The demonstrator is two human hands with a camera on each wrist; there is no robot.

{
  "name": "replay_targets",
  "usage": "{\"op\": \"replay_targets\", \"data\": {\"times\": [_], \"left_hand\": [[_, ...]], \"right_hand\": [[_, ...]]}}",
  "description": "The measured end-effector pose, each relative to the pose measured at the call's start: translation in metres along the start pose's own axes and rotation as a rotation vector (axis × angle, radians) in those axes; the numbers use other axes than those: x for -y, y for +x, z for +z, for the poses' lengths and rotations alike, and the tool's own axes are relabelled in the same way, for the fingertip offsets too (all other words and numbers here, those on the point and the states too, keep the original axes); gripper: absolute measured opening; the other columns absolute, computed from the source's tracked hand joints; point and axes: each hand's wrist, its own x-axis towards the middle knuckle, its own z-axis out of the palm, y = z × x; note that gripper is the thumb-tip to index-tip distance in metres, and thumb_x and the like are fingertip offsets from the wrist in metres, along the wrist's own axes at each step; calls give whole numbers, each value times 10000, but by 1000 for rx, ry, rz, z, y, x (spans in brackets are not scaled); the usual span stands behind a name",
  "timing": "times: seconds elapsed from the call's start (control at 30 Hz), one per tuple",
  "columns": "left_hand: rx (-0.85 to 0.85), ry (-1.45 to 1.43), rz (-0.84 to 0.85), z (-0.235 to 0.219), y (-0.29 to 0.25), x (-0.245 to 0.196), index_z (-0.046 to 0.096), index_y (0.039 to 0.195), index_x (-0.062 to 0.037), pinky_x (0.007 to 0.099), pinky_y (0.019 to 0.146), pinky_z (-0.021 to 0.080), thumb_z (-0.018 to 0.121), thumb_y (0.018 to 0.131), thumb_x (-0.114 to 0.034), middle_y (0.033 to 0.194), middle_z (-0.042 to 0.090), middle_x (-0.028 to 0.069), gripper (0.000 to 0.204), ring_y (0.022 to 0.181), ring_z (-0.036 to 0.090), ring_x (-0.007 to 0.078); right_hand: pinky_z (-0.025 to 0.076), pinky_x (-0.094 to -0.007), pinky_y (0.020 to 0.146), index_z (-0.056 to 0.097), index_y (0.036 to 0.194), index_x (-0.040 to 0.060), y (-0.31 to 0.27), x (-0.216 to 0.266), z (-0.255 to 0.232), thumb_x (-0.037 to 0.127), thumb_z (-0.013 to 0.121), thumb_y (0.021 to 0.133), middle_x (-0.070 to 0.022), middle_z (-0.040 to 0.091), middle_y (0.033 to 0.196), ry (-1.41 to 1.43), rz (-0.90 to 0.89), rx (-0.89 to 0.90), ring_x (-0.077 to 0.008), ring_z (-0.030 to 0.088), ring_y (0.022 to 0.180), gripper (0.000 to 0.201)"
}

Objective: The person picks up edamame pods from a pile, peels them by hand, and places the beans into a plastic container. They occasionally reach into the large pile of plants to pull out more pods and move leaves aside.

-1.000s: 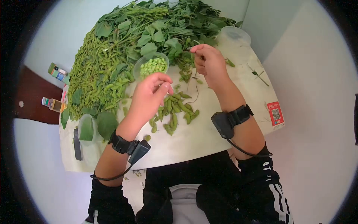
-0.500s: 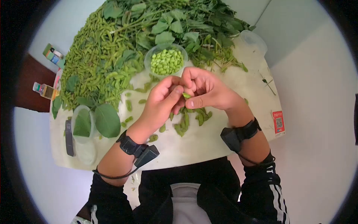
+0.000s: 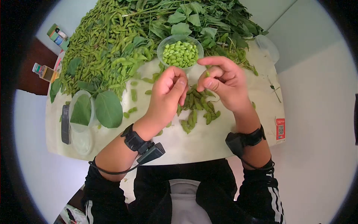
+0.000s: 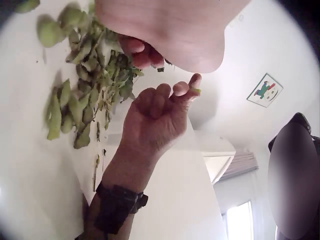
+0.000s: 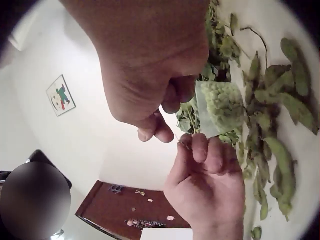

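Note:
My left hand (image 3: 167, 91) is left of the right one, its fingers curled and thumb against the index finger. Between its fingertips in the right wrist view is a tiny dark spot I cannot identify; no pod shows clearly in that hand (image 5: 205, 180). My right hand (image 3: 227, 84) pinches a small green piece (image 3: 207, 74) between thumb and fingers, index finger raised. The hands are apart. Green pods (image 3: 197, 102) lie on the table below and between them. Just beyond the hands stands a clear bowl (image 3: 159, 52) of shelled green beans (image 3: 181, 55).
A large heap of pods (image 3: 100, 44) covers the back left, with leafy stems (image 3: 223, 18) behind the bowl. At left are a leaf-filled clear container (image 3: 81, 112), a dark phone-like object (image 3: 65, 125) and a bottle (image 3: 45, 72). Another clear container (image 3: 267, 48) stands at the back right.
The hands came together over the pods, then parted slightly, the right one keeping a green piece. The head view has shifted, so the bowl appears farther right.

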Motion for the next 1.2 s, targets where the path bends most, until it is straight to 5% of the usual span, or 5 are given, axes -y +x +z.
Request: {"op": "replay_targets", "data": {"times": [0.4,0.47,0.67,0.97,1.2], "left_hand": [[180,766,-63,36,6,-15,544,922,0,292,567,432,563,870,-49,701,586,92,74,620,549,140],[117,835,-15,46,17,-18,555,887,-17,407,632,467,574,847,-109,752,627,150,102,708,613,341],[-110,912,337,79,41,-22,566,963,10,453,713,471,598,808,-71,908,629,194,178,825,595,417],[-36,195,-14,70,49,-32,603,1051,23,225,501,405,566,809,-46,850,638,65,254,559,528,92],[-2,301,-57,47,36,-51,639,1025,15,183,461,358,550,909,-114,756,608,32,195,565,528,82]], "right_hand": [[503,-241,600,558,842,-21,6,-9,-22,-11,674,831,-60,646,772,-59,-78,-262,-106,623,676,117],[504,-239,593,563,830,-24,6,-7,-26,-12,674,830,-59,644,756,-107,-150,-328,-98,614,664,111],[505,-241,589,569,819,-25,4,-5,-37,-7,639,849,-56,638,737,-70,-226,-358,-86,594,648,78],[432,-227,511,586,762,-6,-3,1,-29,10,647,839,-27,596,661,-129,-231,-318,-68,542,579,100],[442,-239,525,600,759,-7,-6,3,-10,22,653,844,-34,603,668,-316,-307,-240,-77,543,576,105]]}}
